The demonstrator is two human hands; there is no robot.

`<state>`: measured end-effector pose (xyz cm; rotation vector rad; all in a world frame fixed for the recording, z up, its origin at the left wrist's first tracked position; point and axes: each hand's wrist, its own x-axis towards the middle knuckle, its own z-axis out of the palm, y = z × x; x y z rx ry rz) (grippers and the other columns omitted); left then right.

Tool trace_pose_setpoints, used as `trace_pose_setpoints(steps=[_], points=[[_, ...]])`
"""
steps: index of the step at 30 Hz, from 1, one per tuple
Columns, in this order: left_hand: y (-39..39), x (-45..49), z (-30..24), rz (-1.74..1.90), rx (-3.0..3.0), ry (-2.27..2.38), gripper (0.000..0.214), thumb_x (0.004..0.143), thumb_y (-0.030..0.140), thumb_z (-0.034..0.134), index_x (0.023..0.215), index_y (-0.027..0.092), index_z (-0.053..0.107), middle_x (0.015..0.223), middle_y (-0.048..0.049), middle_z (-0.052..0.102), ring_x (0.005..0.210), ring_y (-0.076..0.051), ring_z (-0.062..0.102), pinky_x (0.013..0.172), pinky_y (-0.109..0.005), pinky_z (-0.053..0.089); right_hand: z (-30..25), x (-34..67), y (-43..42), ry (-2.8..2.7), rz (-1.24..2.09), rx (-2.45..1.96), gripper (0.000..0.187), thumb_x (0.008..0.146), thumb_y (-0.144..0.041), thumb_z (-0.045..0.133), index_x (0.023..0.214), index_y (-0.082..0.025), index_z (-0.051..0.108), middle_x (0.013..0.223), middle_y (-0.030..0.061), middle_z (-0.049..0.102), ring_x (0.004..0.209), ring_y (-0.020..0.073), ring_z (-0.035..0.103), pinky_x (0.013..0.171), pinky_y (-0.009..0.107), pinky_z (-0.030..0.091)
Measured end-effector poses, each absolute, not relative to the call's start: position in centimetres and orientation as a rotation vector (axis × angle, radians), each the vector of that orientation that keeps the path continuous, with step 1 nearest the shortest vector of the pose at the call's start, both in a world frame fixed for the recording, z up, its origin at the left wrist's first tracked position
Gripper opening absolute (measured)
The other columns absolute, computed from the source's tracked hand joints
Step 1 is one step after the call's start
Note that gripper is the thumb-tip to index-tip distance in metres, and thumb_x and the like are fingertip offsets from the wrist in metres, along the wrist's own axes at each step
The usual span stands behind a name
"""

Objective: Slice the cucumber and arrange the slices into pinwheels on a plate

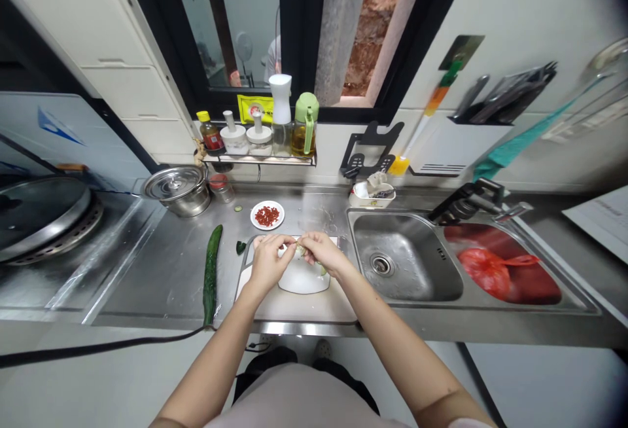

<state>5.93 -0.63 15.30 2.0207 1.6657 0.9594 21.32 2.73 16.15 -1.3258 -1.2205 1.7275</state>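
Observation:
Both my hands meet above a cutting board [309,310] on the steel counter. The fingertips of my left hand [271,256] and my right hand [322,249] pinch a small pale piece [299,250], which looks like a garlic clove and is partly hidden by the fingers. Beneath them lies a flat white thing [304,281] with a dark curved lower edge; I cannot tell what it is. A light green bit [321,269] is beside my right hand. To the left rests a long cucumber [211,274], with a dark green cut end [240,247] close to the board.
Behind the board stands a white plate [254,218] of chopped red pieces. A lidded steel pot [184,196] and a red-capped jar [222,188] are at back left. Seasoning bottles fill a wall rack [265,160]. On the right, a double sink [417,284] holds a red plastic bag [485,272].

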Motion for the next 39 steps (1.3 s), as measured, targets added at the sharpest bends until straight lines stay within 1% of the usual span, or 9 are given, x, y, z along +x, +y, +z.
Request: trace_pose_setpoints(steps=[10,14,23,25,27,31,33,35,39], points=[[-0.9,5.8,15.5,0.975,2.187,1.639,0.019,0.09,0.033,0.053,0.086,0.023,0.069,0.085,-0.0016,0.07,0.082,-0.016,0.058,0.083,-0.033,0.029,16.5,21.7,2.8,-1.128,1.861,-1.366,0.016,0.072,-0.022,0.055,0.057,-0.018,0.052,0.042,-0.0059,0.048,0.036,0.0043,0.043,0.035,0.014,0.03],[-1.1,5.7,15.1,1.023,2.273,1.621,0.02,0.091,0.032,0.052,0.089,0.024,0.07,0.089,-0.0024,0.07,0.085,-0.016,0.057,0.084,-0.034,0.028,16.4,21.8,2.9,-1.054,1.947,-1.376,0.014,0.073,-0.02,0.054,0.06,-0.017,0.053,0.044,-0.0056,0.049,0.037,0.0048,0.045,0.034,0.013,0.029],[-1.2,6.0,14.0,1.107,2.3,1.64,0.018,0.089,0.03,0.054,0.089,0.024,0.072,0.085,-0.0038,0.067,0.084,-0.016,0.057,0.084,-0.034,0.029,16.0,22.0,3.0,-1.011,2.019,-1.392,0.014,0.075,-0.02,0.051,0.062,-0.016,0.054,0.045,-0.0044,0.051,0.037,0.0054,0.046,0.033,0.013,0.031],[-1.4,6.4,13.7,1.127,2.154,1.658,0.017,0.087,0.031,0.056,0.088,0.023,0.071,0.082,-0.0034,0.067,0.081,-0.016,0.058,0.082,-0.033,0.032,15.8,22.0,3.0,-1.011,2.009,-1.397,0.013,0.074,-0.02,0.052,0.062,-0.016,0.055,0.044,-0.0049,0.05,0.037,0.0056,0.047,0.033,0.013,0.03],[-1.7,6.9,13.2,1.153,1.884,1.691,0.018,0.084,0.035,0.06,0.091,0.022,0.07,0.073,-0.0014,0.065,0.07,-0.014,0.057,0.076,-0.03,0.036,15.7,22.1,3.1,-1.038,1.983,-1.407,0.012,0.074,-0.021,0.053,0.063,-0.016,0.056,0.046,-0.0049,0.051,0.038,0.0055,0.048,0.033,0.013,0.028],[-2.7,8.3,11.9,1.155,1.174,1.522,0.041,0.077,0.048,0.064,0.104,0.018,0.063,0.054,0.0036,0.057,0.048,-0.009,0.048,0.056,-0.022,0.036,15.0,22.5,3.4,-1.149,1.913,-1.423,0.012,0.073,-0.023,0.054,0.064,-0.016,0.057,0.051,-0.0035,0.056,0.041,0.0057,0.051,0.032,0.014,0.024],[-3.1,8.8,11.4,1.1,0.848,1.337,0.051,0.076,0.053,0.063,0.11,0.016,0.059,0.056,0.0025,0.059,0.045,-0.007,0.046,0.049,-0.019,0.032,14.6,22.8,3.6,-1.221,1.884,-1.409,0.012,0.073,-0.024,0.055,0.064,-0.016,0.056,0.053,-0.0032,0.058,0.042,0.0062,0.052,0.032,0.015,0.023],[-3.1,9.1,11.1,1.03,0.577,1.161,0.055,0.075,0.056,0.063,0.114,0.018,0.056,0.066,0.0,0.064,0.045,-0.006,0.047,0.046,-0.017,0.029,14.2,23.0,3.7,-1.297,1.869,-1.398,0.011,0.072,-0.024,0.057,0.064,-0.017,0.055,0.052,-0.0036,0.058,0.042,0.0063,0.051,0.033,0.015,0.023],[-2.7,8.8,11.3,0.984,0.314,0.977,0.051,0.071,0.045,0.071,0.113,0.021,0.056,0.077,-0.0001,0.065,0.051,-0.004,0.051,0.046,-0.014,0.032,13.9,23.5,3.8,-1.452,1.891,-1.399,0.011,0.07,-0.024,0.059,0.062,-0.017,0.054,0.045,-0.0063,0.052,0.041,0.0055,0.049,0.036,0.014,0.023]])
